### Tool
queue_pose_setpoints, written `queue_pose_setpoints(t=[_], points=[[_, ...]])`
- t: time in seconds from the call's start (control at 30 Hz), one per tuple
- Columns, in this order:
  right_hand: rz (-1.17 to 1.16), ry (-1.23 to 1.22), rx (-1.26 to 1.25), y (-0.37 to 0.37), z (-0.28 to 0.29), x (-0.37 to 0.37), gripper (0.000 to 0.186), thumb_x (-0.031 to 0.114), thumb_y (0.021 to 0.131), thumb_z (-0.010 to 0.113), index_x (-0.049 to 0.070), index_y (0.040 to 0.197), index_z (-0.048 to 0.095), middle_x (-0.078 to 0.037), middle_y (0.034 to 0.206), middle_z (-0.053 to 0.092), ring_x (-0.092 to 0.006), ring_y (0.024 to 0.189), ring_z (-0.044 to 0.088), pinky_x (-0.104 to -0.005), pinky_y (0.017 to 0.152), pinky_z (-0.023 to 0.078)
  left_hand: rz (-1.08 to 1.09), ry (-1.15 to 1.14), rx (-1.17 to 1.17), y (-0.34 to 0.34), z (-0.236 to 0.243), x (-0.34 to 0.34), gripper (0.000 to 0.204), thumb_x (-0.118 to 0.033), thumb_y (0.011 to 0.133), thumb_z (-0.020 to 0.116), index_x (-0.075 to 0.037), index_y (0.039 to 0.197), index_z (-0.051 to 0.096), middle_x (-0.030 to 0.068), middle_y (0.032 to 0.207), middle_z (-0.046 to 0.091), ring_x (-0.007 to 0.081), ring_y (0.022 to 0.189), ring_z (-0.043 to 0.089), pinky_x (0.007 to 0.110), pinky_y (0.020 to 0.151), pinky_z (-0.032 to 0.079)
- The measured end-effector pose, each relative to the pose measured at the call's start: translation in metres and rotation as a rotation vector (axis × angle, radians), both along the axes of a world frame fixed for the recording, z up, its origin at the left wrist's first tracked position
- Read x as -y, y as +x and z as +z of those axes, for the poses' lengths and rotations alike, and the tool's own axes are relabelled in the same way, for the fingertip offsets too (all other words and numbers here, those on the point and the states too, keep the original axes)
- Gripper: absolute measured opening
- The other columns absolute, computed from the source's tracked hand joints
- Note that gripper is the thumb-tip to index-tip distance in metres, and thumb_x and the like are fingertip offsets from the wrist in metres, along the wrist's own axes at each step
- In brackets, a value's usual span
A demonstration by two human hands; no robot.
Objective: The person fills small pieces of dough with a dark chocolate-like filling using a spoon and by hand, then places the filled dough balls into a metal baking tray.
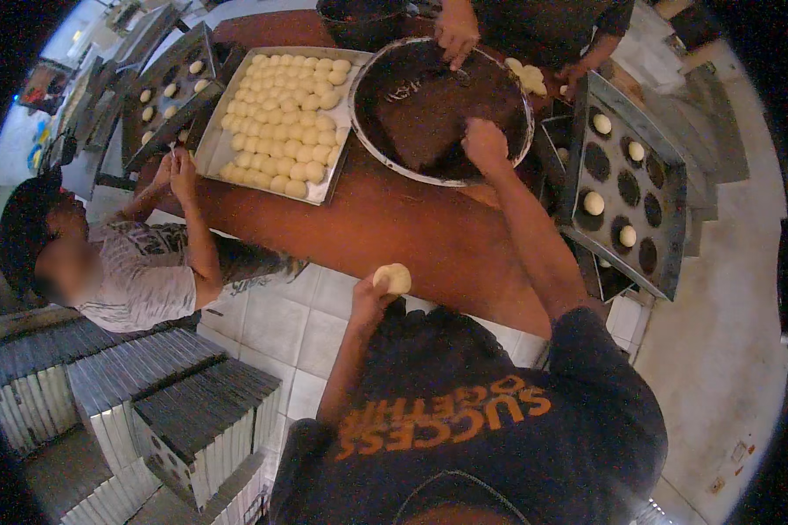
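My left hand (370,299) is closed on a flattened round of pale dough (396,278), held in front of my body at the near edge of the table. Over the large round basin (429,179), my right hand (485,146) reaches into the dark brown filling (425,114) near the basin's right side. Its fingers are curled, and whatever they grip is hidden. Left of the basin stands a metal tray (263,190) bearing rows of smooth dough balls (282,127).
Across the table, a co-worker's hand (455,35) dips into the basin. Another person (140,262) works at the left. Moulded pans holding a few dough balls lie at the right (626,188) and far left (168,96). Stacked pans (193,411) stand at lower left.
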State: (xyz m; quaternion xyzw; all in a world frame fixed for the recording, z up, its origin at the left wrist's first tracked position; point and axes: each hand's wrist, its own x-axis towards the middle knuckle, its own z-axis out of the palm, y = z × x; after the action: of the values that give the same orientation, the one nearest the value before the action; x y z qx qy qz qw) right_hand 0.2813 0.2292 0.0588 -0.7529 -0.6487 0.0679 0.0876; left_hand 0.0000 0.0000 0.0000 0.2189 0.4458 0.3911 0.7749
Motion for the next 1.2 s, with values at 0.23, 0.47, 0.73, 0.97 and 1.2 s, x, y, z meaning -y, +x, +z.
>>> queue_pose_setpoints(t=[0.23, 0.47, 0.73, 0.97, 1.2], points=[[0.22, -0.064, -0.375, -0.006, 0.02, 0.067, 0.024, 0.016, 0.073, 0.057, 0.005, 0.094, 0.062, -0.015, 0.092, 0.061, -0.0373, 0.083, 0.058, -0.0437, 0.074, 0.047, 0.067, 0.03, 0.126, 0.038, 0.022, -0.062, 0.035, -0.019, 0.088, 0.047, 0.004, 0.114, 0.046, 0.0133, 0.108, 0.052, 0.0232, 0.097, 0.053, 0.036, 0.081, 0.045], [0.11, 0.442, -0.459, -0.012, 0.016, 0.19, 0.02, 0.0, 0.072, 0.053, 0.001, 0.09, 0.061, -0.019, 0.085, 0.057, -0.0338, 0.078, 0.057, -0.0359, 0.065, 0.045, 0.076, -0.041, 0.286, 0.133, 0.057, -0.076, 0.035, -0.026, 0.09, 0.043, 0.001, 0.112, 0.045, 0.0128, 0.103, 0.054, 0.0256, 0.094, 0.055, 0.038, 0.082, 0.047], [-0.042, 0.129, -0.26, 0.017, -0.041, 0.273, 0.026, 0.005, 0.073, 0.051, 0.004, 0.098, 0.059, -0.018, 0.096, 0.058, -0.0352, 0.081, 0.058, -0.0405, 0.071, 0.047, 0.258, -0.161, 0.291, 0.139, 0.001, -0.054, 0.034, -0.025, 0.091, 0.042, 0.0, 0.113, 0.044, 0.0122, 0.109, 0.051, 0.0245, 0.1, 0.051, 0.04, 0.085, 0.044], [-0.254, 0.048, -0.891, 0.035, -0.091, 0.279, 0.032, 0.022, 0.075, 0.061, -0.002, 0.096, 0.06, -0.015, 0.094, 0.061, -0.0284, 0.078, 0.061, -0.0359, 0.074, 0.048, -0.002, -0.188, 0.365, 0.147, 0.049, -0.004, 0.037, -0.03, 0.088, 0.046, -0.002, 0.114, 0.044, 0.0109, 0.11, 0.052, 0.0249, 0.103, 0.051, 0.04, 0.087, 0.044], [-0.397, 0.13, -1.683, 0.042, 0.002, 0.282, 0.026, 0.013, 0.074, 0.063, 0.0, 0.096, 0.062, -0.012, 0.092, 0.063, -0.0235, 0.088, 0.059, -0.0305, 0.079, 0.046, -0.091, 0.117, 0.372, 0.181, 0.039, 0.021, 0.044, -0.026, 0.085, 0.05, -0.003, 0.121, 0.04, 0.0095, 0.117, 0.047, 0.0228, 0.109, 0.045, 0.038, 0.094, 0.037]])
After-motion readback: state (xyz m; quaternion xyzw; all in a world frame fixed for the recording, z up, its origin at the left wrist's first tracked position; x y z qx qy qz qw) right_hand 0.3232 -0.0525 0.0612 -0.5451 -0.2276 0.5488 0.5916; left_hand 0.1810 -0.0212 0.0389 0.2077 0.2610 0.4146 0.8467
